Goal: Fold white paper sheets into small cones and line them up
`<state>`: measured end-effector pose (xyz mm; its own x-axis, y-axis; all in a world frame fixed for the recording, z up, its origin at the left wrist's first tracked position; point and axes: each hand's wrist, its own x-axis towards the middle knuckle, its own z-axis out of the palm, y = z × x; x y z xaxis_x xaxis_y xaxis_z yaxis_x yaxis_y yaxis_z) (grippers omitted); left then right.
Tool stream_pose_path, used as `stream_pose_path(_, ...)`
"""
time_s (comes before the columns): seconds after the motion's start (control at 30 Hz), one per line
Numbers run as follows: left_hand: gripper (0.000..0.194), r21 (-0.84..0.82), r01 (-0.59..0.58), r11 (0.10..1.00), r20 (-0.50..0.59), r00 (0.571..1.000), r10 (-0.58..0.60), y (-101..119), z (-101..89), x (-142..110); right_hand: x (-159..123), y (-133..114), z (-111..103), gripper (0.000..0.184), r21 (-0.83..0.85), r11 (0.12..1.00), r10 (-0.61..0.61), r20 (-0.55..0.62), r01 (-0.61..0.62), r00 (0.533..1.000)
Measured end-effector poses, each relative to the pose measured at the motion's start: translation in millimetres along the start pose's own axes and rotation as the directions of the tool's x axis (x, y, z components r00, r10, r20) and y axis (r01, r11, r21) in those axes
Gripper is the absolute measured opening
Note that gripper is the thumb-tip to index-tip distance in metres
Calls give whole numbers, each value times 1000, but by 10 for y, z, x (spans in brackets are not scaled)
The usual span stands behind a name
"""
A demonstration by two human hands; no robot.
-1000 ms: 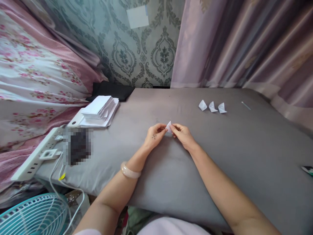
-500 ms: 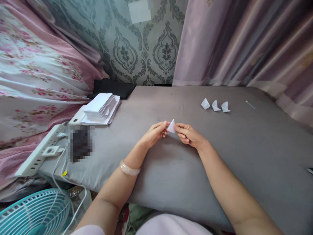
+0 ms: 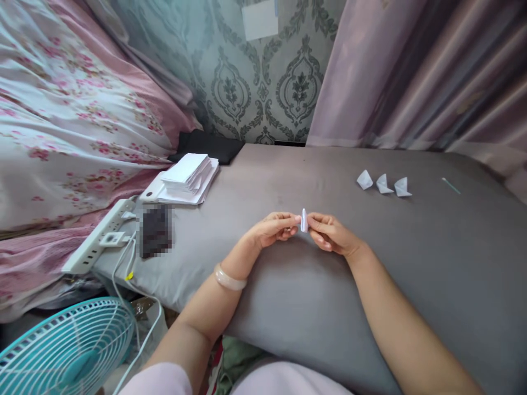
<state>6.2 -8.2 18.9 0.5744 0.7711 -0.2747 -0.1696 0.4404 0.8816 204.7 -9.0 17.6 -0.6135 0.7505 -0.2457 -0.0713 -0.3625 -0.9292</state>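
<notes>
A small folded white paper [image 3: 304, 221] is held upright over the grey-covered table [image 3: 288, 307], its narrow folded edge facing me. From the left side my left hand [image 3: 276, 227] pinches it between thumb and fingers. My right hand [image 3: 332, 233] pinches the opposite side, fingers curled below. Farther back on the right stand three small folded paper pieces in a row: a left one [image 3: 364, 180], a middle one [image 3: 384, 184] and a right one [image 3: 402, 187]. A pale bangle is on my left wrist.
At the back left lies a stack of white paper [image 3: 187, 178] beside a black cloth [image 3: 209, 145]. A power strip [image 3: 96, 238] with cables runs along the left edge, near a pixelated dark object [image 3: 155, 231]. A turquoise fan [image 3: 78, 351] stands lower left. A cotton swab [image 3: 452, 185] lies far right.
The folded paper has turned from showing a flat triangular face to showing its narrow edge. Both hands still pinch it. The view has shifted, so the surroundings sit farther right.
</notes>
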Motion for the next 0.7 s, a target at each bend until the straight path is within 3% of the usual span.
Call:
stream_pose_path(0.37,39,-16,47,999,132,990,-44,30,22,-54,-37,-11,-9,34,-9,1000,-14,69,14,998)
stream_pose_path(0.53,42,49,46,998,65,997,-49,14,-17,-36,-11,11,-21,37,-46,999,-18,62,21,998)
stream_pose_path(0.7,40,175,-21,984,-55,998,31,-12,-52,-13,32,43,-36,41,-144,990,-21,-86,8,996)
